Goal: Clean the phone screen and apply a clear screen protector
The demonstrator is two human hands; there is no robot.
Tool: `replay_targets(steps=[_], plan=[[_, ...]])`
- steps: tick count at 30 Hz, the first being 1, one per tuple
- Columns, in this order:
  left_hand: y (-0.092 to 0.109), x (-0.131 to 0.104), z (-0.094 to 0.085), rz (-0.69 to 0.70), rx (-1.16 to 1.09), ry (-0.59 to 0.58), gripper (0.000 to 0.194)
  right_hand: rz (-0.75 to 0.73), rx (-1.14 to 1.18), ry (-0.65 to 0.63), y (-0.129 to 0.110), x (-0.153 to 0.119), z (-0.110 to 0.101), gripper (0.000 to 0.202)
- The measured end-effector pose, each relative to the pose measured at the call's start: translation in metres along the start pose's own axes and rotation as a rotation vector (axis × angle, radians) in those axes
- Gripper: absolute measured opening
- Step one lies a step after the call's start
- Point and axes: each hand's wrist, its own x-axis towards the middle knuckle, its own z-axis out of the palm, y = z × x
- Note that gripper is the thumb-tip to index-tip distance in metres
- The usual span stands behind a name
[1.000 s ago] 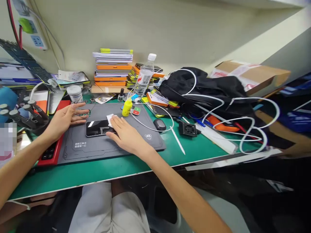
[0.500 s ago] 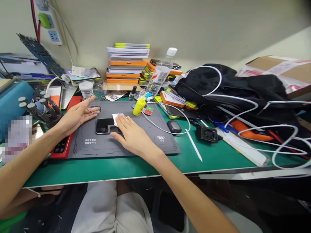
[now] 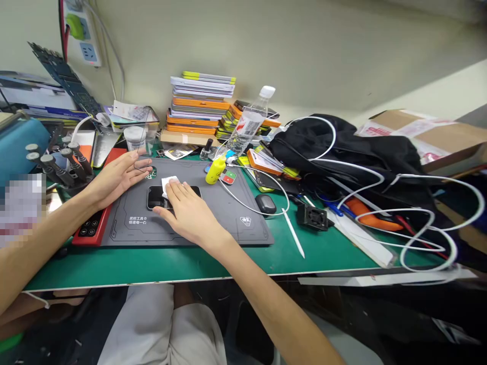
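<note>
Right hand [image 3: 190, 210] laid flat on a small white wipe [image 3: 167, 181] over a slim, black-fronted phone [image 3: 154, 195]

Extended fingers of the right hand press down on the wipe rather than curl round it, the thumb spread toward the phone's near edge. The phone lies flat, front up, on the left half of a dark grey rectangular mat [image 3: 213, 230], its ends showing either side of the hand. To the left, the left hand [image 3: 117, 177] is open, fingers loosely apart, near a small green circuit board [image 3: 151, 173]. A thin dark strand [image 3: 141, 139] passes by those fingers; whether they hold it, I cannot tell.

Far and right of the phone sits a squat bright yellow bottle [image 3: 215, 171]. A red panel with black buttons [image 3: 87, 241] borders the mat at left, and a slim white stylus [image 3: 293, 234] lies on the green desk [image 3: 182, 266] at right.

Wiping the phone's front looks to be the step in hand. The next move seems to call for light, even pressure from flat fingers, so the wipe slides without shifting the phone.
</note>
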Motion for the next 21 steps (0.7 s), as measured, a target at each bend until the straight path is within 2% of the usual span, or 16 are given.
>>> replay_targets(steps=[6, 13, 15, 18, 21], plan=[[-0.003, -0.001, 0.003, -0.004, -0.020, 0.030, 0.057, -0.109, 0.007, 0.039, -0.027, -0.022, 0.008, 0.095], [0.005, -0.002, 0.007, -0.012, -0.001, 0.044, 0.051, -0.083, -0.028, -0.004, -0.040, 0.025, 0.004, 0.087], [0.006, -0.002, 0.007, -0.015, 0.003, 0.050, 0.050, -0.095, -0.036, 0.015, -0.047, 0.018, 0.007, 0.087], [0.005, -0.002, 0.006, -0.025, 0.009, 0.059, 0.048, -0.132, -0.050, 0.046, -0.056, -0.006, 0.012, 0.089], [0.004, -0.001, 0.006, -0.021, 0.012, 0.056, 0.047, -0.121, -0.074, 0.036, -0.052, -0.013, 0.006, 0.088]])
